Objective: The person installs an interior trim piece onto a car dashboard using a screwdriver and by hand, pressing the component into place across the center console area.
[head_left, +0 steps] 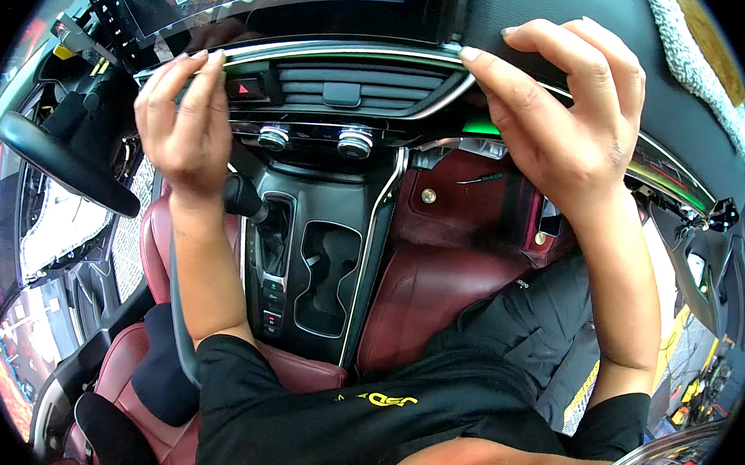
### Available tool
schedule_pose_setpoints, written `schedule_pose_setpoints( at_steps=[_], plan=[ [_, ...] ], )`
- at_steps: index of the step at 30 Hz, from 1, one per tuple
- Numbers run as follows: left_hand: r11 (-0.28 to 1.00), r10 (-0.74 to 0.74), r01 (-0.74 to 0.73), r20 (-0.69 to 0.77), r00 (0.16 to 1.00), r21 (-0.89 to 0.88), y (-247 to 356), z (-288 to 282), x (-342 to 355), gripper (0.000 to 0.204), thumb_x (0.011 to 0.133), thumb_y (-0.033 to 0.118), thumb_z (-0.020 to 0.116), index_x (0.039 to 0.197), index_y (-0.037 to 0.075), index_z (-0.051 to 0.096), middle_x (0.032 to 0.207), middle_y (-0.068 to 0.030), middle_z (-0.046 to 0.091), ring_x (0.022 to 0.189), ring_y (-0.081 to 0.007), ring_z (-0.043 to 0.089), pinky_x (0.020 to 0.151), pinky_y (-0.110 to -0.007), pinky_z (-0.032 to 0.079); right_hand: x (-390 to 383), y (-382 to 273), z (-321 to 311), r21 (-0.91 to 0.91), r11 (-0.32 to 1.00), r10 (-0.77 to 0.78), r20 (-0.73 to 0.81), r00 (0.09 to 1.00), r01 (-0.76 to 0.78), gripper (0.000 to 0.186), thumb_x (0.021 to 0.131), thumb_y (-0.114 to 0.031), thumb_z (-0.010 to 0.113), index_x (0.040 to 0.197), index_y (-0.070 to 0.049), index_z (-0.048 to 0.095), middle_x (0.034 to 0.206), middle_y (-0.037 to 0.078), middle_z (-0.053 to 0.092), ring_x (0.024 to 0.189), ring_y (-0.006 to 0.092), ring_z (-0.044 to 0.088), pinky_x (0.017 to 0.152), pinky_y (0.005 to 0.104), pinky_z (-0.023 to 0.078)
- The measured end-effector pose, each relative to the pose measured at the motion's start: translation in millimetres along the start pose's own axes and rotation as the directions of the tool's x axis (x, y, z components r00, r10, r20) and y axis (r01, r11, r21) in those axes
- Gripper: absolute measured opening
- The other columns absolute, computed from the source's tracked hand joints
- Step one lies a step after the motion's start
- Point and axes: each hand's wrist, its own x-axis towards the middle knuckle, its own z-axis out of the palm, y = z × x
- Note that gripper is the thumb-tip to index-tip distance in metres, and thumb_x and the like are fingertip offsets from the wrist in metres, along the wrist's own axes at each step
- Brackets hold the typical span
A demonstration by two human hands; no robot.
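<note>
Trim strip: a long chrome-edged dashboard trim strip (336, 51) runs across the dashboard, just above the centre air vents (342, 85) and below the screen (264, 0).
Left hand: the left hand (182, 125) has its fingers curled, with the fingertips (200, 64) pressed on the strip's left end; it closes around nothing.
Right hand: the right hand (570, 110) is half open, with the fingertips (473, 56) touching the strip's right part and the dark dashboard top.
Controls: two round knobs (311, 141) sit just under the vents.
Console: the centre console (315, 270), with a cup-holder recess, lies below, between dark red seats (427, 289).
Steering wheel: the steering wheel (61, 162) is on the left, well apart from the strip.
</note>
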Motion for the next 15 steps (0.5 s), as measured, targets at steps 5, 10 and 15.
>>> schedule_pose_setpoints(
  at_steps=[5, 10, 15],
  plan=[
    [0.998, 0.050, -0.047, 0.087, 0.995, -0.041, -29.5, -12.6, 5.6, 0.026, 0.082, 0.001, 0.083, 0.107, 0.006, 0.082, 0.107, -0.0074, 0.073, 0.102, -0.0259, 0.069, 0.090, -0.038, 0.055, 14.8, -1.5, 3.4, 0.056, 0.998, 0.010, 0.026, 1.000, -0.011, 0.020, 0.077, -0.016, 0.083, 0.096, -0.013, 0.079, 0.124, 0.009, 0.070, 0.119, 0.0309, 0.063, 0.101, 0.0425, 0.049],
    [0.987, 0.149, -0.158, 0.186, 0.971, 0.036, -36.6, -12.0, 13.2, 0.026, 0.086, 0.002, 0.080, 0.112, 0.006, 0.076, 0.110, -0.0083, 0.071, 0.103, -0.0267, 0.068, 0.089, -0.039, 0.055, 9.7, 28.0, 42.9, 0.026, 0.985, -0.161, -0.200, 0.966, 0.170, 0.025, 0.067, -0.016, 0.083, 0.090, -0.010, 0.077, 0.126, 0.012, 0.069, 0.118, 0.0344, 0.063, 0.098, 0.0458, 0.050],
    [0.990, 0.118, -0.123, 0.072, 0.990, 0.071, -44.9, -8.5, 5.5, 0.019, 0.092, 0.005, 0.078, 0.110, 0.006, 0.072, 0.110, -0.0082, 0.074, 0.103, -0.0253, 0.071, 0.090, -0.037, 0.056, 25.1, 17.3, 13.3, 0.083, 0.988, -0.128, -0.040, 0.991, 0.131, 0.024, 0.067, -0.010, 0.084, 0.089, -0.009, 0.077, 0.126, 0.014, 0.068, 0.117, 0.0347, 0.062, 0.097, 0.0444, 0.050]
  ],
)
